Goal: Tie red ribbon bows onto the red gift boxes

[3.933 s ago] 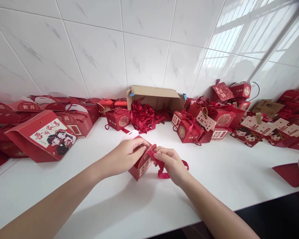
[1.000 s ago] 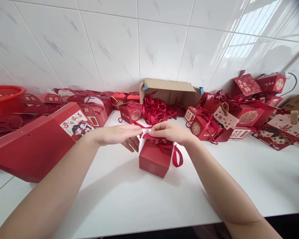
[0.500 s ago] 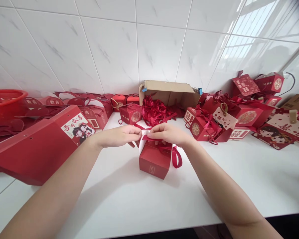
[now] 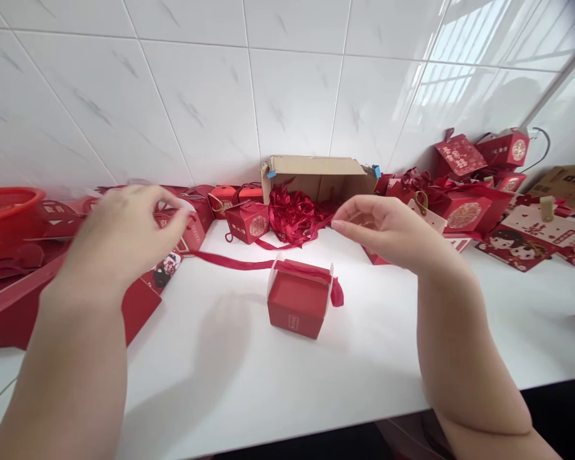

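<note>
A small red box (image 4: 298, 299) stands on the white table, with a red ribbon (image 4: 237, 262) lying across its top. From the box's left side the ribbon stretches out to my left hand (image 4: 129, 230), whose thumb and fingers are pinched on its end. My right hand (image 4: 376, 227) is raised to the right of and behind the box. Its thumb and index fingertips meet near a strand of red ribbon close to the ribbon pile; whether it grips that strand is hard to make out. A loose ribbon end hangs at the box's right side.
Behind the box, a cardboard carton (image 4: 321, 167) lies open with a pile of red ribbons (image 4: 294, 214). Several red gift boxes (image 4: 464, 214) are heaped at the right. A red basin (image 4: 9, 214) and more red boxes stand at the left, before the tiled wall.
Both hands have left the box top and moved apart. My left hand has drawn a ribbon out to the left; my right hand has gone right and up. The view has shifted slightly.
</note>
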### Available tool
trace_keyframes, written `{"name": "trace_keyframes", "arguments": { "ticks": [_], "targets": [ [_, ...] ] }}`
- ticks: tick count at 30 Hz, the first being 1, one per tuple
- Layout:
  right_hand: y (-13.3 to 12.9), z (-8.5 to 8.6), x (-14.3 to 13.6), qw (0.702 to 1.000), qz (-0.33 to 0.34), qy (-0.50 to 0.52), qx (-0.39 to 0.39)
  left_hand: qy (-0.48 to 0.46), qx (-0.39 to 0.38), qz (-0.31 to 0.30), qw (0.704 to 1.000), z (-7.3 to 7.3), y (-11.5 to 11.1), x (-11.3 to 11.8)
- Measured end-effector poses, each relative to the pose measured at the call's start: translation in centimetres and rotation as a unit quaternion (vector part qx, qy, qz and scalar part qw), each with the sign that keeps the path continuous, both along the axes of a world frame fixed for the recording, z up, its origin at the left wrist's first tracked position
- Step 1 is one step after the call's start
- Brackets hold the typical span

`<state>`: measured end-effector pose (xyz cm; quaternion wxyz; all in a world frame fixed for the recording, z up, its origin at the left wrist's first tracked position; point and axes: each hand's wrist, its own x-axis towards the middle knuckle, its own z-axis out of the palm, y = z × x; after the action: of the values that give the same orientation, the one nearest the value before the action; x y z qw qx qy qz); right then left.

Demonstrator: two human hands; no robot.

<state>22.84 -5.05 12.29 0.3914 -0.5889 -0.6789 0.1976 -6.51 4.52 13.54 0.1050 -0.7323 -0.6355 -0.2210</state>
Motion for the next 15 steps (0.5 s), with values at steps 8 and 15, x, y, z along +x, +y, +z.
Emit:
{"name": "trace_keyframes", "arguments": {
  "ticks": [8,15],
  "targets": [
    [-1.3,-5.1,1.0,0.981,0.067,-0.064,-0.172,-0.297,-0.417,-0.298,0.805,-6.3,-1.4,6.1],
    [-0.9,-8.1,1.4,0.945,0.202,0.101,-0.235,-0.353,-0.477,-0.29,0.751,-7.6,-4.0,4.9]
  ]
}}
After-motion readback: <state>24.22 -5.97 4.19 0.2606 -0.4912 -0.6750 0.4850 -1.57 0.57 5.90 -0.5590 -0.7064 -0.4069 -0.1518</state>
